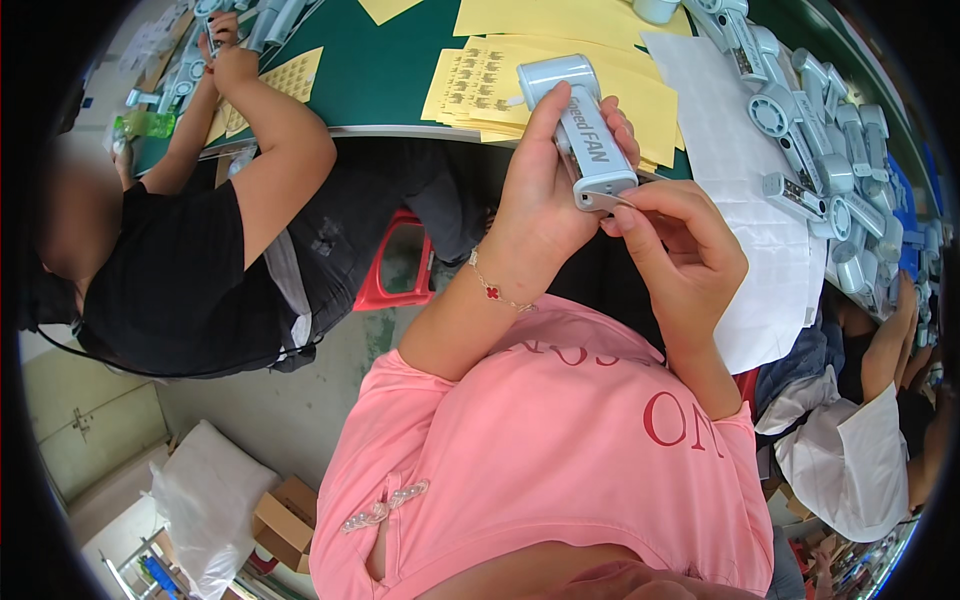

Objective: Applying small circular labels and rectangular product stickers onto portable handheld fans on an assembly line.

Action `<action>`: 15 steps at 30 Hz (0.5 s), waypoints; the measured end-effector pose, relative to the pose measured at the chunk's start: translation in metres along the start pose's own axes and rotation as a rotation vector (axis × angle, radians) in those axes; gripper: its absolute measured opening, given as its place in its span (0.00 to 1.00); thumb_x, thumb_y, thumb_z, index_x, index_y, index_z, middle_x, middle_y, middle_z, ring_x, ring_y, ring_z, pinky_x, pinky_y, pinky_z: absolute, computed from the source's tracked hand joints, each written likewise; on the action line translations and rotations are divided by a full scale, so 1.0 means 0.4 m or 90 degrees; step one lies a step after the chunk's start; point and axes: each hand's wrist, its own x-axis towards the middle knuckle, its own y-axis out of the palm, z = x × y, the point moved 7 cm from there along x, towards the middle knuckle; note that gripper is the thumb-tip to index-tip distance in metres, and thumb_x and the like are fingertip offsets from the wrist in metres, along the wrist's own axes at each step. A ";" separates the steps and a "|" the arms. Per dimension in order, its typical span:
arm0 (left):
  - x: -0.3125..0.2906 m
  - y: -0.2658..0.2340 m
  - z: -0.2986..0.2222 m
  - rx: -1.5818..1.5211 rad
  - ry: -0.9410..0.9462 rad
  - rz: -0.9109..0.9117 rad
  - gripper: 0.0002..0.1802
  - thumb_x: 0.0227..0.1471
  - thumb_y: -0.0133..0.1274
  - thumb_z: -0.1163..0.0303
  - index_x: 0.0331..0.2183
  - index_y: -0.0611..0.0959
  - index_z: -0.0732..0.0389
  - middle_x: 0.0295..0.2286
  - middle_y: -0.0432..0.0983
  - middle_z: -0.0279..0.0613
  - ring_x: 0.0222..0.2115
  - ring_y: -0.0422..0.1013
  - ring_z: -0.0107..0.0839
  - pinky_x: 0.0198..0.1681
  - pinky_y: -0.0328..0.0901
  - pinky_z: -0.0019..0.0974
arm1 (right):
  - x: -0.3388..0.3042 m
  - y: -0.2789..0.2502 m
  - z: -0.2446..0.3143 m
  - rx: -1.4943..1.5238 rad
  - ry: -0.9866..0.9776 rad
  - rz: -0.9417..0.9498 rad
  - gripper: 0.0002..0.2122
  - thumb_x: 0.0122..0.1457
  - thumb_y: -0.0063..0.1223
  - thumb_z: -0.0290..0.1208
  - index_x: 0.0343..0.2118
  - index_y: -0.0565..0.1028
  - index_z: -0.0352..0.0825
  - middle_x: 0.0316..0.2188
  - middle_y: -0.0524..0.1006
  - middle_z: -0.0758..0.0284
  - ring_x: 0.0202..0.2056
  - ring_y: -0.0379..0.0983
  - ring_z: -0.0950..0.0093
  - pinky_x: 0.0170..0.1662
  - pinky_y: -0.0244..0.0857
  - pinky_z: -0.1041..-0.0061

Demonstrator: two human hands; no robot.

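By yellow sheets (pixel 652 105) | left hand (pixel 553 195) holds fan (pixel 590 135) | right hand (pixel 690 240) pinches strip (pixel 605 202)

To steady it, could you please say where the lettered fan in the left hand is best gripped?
Grip the fan by its long, straight sides, probably from beneath, since its lettered face points up and the right hand occupies its lower end.

"Upper centre count?"
"Left hand (pixel 545 205) and right hand (pixel 695 250), two; pale-blue fan (pixel 588 140), one."
"Upper right?"
"Pale-blue units (pixel 833 172), too overlapped to count."
"Lower left?"
"One cardboard box (pixel 283 518), one white bag (pixel 215 485)."
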 end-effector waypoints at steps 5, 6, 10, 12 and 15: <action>-0.001 0.007 0.002 -0.005 0.001 0.016 0.23 0.51 0.49 0.66 0.43 0.63 0.71 0.31 0.65 0.43 0.30 0.65 0.31 0.35 0.66 0.32 | -0.001 0.000 -0.001 -0.004 -0.005 -0.006 0.06 0.47 0.54 0.13 0.30 0.74 0.25 0.29 0.73 0.64 0.27 0.73 0.78 0.31 0.70 0.85; -0.002 0.007 0.002 -0.005 0.001 0.016 0.23 0.51 0.49 0.66 0.43 0.63 0.71 0.31 0.65 0.43 0.30 0.65 0.31 0.35 0.66 0.32 | -0.001 0.000 -0.001 -0.004 -0.009 -0.007 0.06 0.47 0.54 0.13 0.30 0.74 0.25 0.29 0.73 0.64 0.28 0.73 0.78 0.31 0.70 0.85; -0.003 0.005 0.003 -0.002 0.005 0.011 0.23 0.51 0.49 0.66 0.43 0.64 0.71 0.31 0.65 0.43 0.30 0.65 0.31 0.35 0.66 0.31 | -0.002 0.000 -0.003 -0.004 -0.014 -0.012 0.06 0.47 0.54 0.13 0.30 0.74 0.25 0.28 0.73 0.64 0.28 0.73 0.78 0.31 0.70 0.85; -0.003 0.004 0.004 -0.010 0.002 0.009 0.23 0.51 0.49 0.66 0.43 0.64 0.71 0.31 0.65 0.43 0.30 0.65 0.31 0.35 0.66 0.31 | -0.003 -0.001 -0.005 -0.002 -0.016 -0.010 0.06 0.47 0.54 0.13 0.30 0.74 0.25 0.28 0.73 0.64 0.27 0.73 0.78 0.31 0.70 0.85; -0.003 0.003 0.004 -0.005 0.001 0.011 0.23 0.51 0.49 0.66 0.43 0.64 0.71 0.31 0.65 0.43 0.30 0.65 0.31 0.35 0.66 0.31 | -0.003 -0.001 -0.005 0.001 -0.019 -0.010 0.06 0.47 0.54 0.13 0.29 0.73 0.25 0.28 0.73 0.64 0.27 0.73 0.78 0.31 0.69 0.85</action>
